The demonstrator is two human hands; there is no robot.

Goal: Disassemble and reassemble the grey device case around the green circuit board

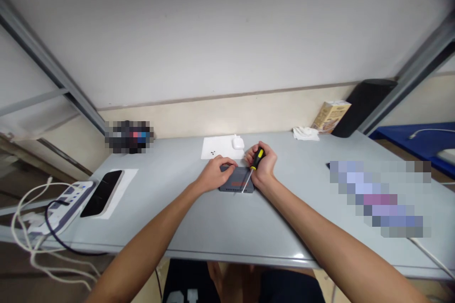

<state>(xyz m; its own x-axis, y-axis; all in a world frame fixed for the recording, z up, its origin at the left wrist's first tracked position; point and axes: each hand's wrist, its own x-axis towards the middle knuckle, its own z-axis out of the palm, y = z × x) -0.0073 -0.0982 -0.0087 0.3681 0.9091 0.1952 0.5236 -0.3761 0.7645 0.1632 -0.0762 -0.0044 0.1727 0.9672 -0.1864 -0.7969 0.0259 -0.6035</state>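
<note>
Black-and-yellow screwdriver (pixel 259 158) is clamped in the right hand (pixel 267 161), its shaft (pixel 248 181) slanted over the grey box (pixel 236 181) on the table (pixel 231 227). Its left side is covered by the left hand (pixel 215 173); grip cannot be told. Scratches could be caused by slippage; small dark pieces (pixel 213 153) on white paper (pixel 223 147) could be scattered by a knock. Tip contact is unclear; a pixelated patch (pixel 373 196) is unreadable.

Looks like a dormitory or home — desk (pixel 170 165) between metal posts (pixel 76 92), phone (pixel 103 193), power strip (pixel 66 208), tissues (pixel 305 133).
</note>
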